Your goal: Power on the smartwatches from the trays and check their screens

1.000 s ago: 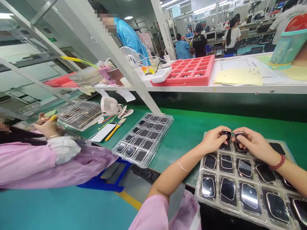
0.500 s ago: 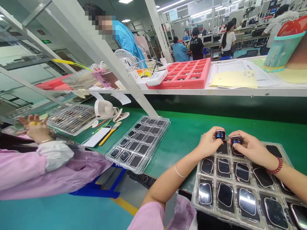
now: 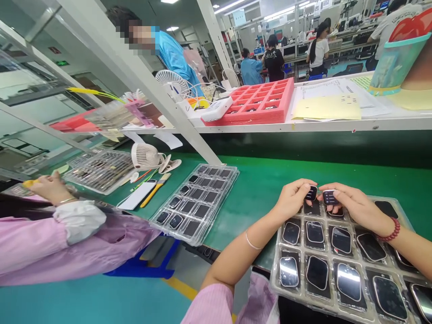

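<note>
My left hand grips a small smartwatch with a lit dark screen, fingers and thumb at its edges. Close beside it, my right hand pinches a second smartwatch, whose screen shows lines of white text. Both are held just above the far edge of a clear plastic tray. Rows of strapless watches lie in its pockets, among them one watch with a dark screen; a few pockets are partly hidden by my right arm.
Left along the green bench stands another compartment tray partly filled with watches. Beyond it lie a yellow-handled brush, a white card and a small fan. A co-worker's pink sleeve is at left. Above, a shelf bears a red foam tray.
Both watches have turned in my fingers, and their screens show a different display. My right thumb has shifted to the watch's side. The co-worker's hand at left has moved.
</note>
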{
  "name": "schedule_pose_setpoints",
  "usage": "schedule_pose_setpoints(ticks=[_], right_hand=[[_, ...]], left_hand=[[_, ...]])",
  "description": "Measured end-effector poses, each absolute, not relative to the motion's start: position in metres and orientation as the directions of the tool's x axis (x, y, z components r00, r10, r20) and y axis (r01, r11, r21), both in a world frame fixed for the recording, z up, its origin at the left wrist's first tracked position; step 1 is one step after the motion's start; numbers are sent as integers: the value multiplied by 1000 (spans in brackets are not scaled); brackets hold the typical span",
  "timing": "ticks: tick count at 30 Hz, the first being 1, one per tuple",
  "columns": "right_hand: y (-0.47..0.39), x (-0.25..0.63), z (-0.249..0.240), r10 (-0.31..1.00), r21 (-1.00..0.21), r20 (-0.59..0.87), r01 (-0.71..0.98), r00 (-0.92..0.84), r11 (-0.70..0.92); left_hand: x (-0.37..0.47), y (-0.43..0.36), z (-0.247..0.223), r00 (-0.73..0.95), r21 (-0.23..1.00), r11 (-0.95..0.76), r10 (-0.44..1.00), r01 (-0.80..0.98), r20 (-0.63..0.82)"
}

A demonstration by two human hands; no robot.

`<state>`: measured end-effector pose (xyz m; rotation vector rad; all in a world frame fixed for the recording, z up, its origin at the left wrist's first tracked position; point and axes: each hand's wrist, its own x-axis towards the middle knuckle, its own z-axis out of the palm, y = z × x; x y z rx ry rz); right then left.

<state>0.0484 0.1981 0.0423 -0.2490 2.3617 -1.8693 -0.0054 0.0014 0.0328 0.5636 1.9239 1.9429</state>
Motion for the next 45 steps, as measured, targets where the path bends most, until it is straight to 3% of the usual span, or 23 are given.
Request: schedule_pose_setpoints(ticks=[5,22,28,45], right_hand=[[200,47,42,-141,-986,8,-32,-990,166],[200,48,38,-194,-981,10,-47,-981,188],[202,48,42,-233,-971,2,-57,-973,231],[201,46,41,-218,-965,-2,-56,-976,257]], left_hand=[[-6,2,32,-863,999,-25,504,30,38],[-6,3,28,-864,994,-21,492,105,101],[-3,4,33,-857,998,-56,512,29,54],[-5,3,29,-857,999,5,514,50,40]])
